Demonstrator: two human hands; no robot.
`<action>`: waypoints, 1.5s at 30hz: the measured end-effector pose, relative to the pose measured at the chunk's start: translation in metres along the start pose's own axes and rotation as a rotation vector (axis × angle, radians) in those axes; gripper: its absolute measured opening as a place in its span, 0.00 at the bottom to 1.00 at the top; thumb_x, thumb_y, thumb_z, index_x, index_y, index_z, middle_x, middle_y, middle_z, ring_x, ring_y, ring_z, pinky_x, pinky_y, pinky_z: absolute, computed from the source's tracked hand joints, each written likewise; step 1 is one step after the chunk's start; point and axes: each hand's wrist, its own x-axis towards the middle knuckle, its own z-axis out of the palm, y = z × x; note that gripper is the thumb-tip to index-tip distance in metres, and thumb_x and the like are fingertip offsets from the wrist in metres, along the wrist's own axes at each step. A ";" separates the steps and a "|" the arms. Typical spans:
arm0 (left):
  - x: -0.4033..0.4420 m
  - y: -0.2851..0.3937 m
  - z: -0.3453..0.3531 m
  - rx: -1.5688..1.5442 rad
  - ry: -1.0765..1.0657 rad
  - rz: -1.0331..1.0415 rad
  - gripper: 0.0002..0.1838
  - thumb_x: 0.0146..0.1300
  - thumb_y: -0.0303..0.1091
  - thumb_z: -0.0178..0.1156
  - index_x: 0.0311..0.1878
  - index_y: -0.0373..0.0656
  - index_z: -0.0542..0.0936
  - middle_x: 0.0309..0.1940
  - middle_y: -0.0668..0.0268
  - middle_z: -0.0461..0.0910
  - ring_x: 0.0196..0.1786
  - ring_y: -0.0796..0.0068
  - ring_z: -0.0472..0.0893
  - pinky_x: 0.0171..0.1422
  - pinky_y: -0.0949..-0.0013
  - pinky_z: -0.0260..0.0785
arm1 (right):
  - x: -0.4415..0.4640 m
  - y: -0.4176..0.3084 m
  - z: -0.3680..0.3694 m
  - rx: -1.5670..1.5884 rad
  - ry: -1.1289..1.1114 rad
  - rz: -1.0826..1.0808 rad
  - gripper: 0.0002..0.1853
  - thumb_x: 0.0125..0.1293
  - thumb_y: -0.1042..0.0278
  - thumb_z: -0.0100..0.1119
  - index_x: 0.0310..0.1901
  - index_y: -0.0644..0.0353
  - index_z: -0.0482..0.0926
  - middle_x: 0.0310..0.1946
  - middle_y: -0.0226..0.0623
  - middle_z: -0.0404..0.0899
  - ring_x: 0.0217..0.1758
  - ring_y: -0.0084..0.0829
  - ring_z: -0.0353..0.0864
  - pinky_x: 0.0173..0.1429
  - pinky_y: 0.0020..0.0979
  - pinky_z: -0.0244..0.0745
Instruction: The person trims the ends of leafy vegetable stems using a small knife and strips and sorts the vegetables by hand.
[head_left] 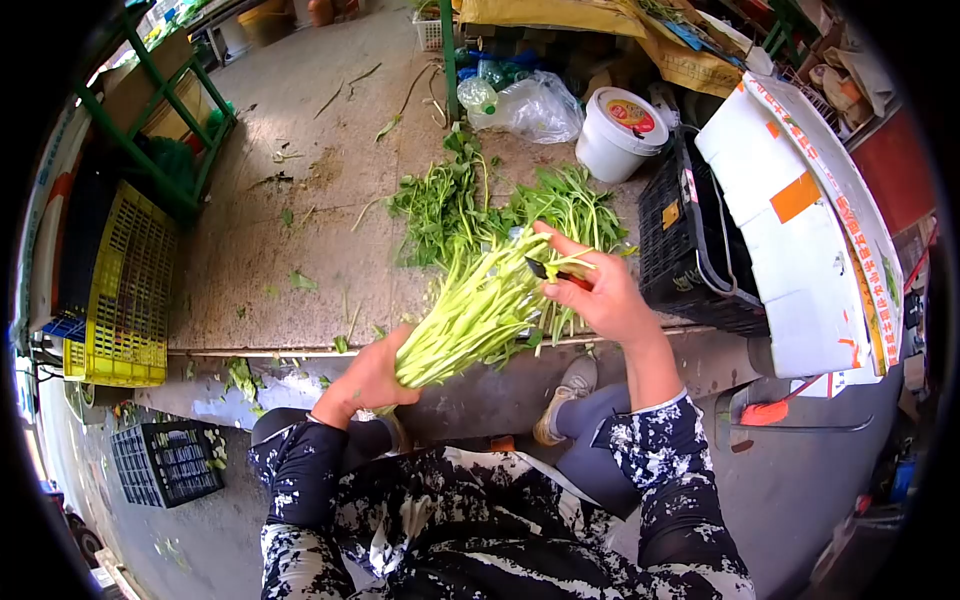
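A thick bundle of pale green leafy-vegetable stems (pixel 470 315) lies across the middle of the view, tilted up to the right. My left hand (pixel 368 375) is wrapped round its lower left end. At the upper right end, my right hand (pixel 605 295) grips a small knife (pixel 538 268) with a dark blade and a partly red handle. A few stems lie by its thumb and fingers, against the blade. Beyond the bundle, loose leafy greens (pixel 435 205) are spread on the concrete ledge (pixel 250 285). Part of the knife handle is hidden by my fingers.
A white lidded bucket (pixel 610 155) and a clear plastic bag (pixel 540 110) stand behind the greens. To the right are a black crate (pixel 665 225) and a white foam box (pixel 775 200). A yellow crate (pixel 125 290) is left; a dark crate (pixel 165 465) sits lower, on the floor.
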 end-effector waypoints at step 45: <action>0.056 0.031 0.029 -1.403 0.355 -0.002 0.28 0.50 0.22 0.60 0.55 0.41 0.62 0.41 0.65 0.73 0.42 0.74 0.76 0.45 0.69 0.74 | 0.016 0.020 0.066 0.157 0.126 0.157 0.24 0.67 0.59 0.50 0.60 0.65 0.66 0.31 0.23 0.69 0.31 0.15 0.66 0.37 0.17 0.64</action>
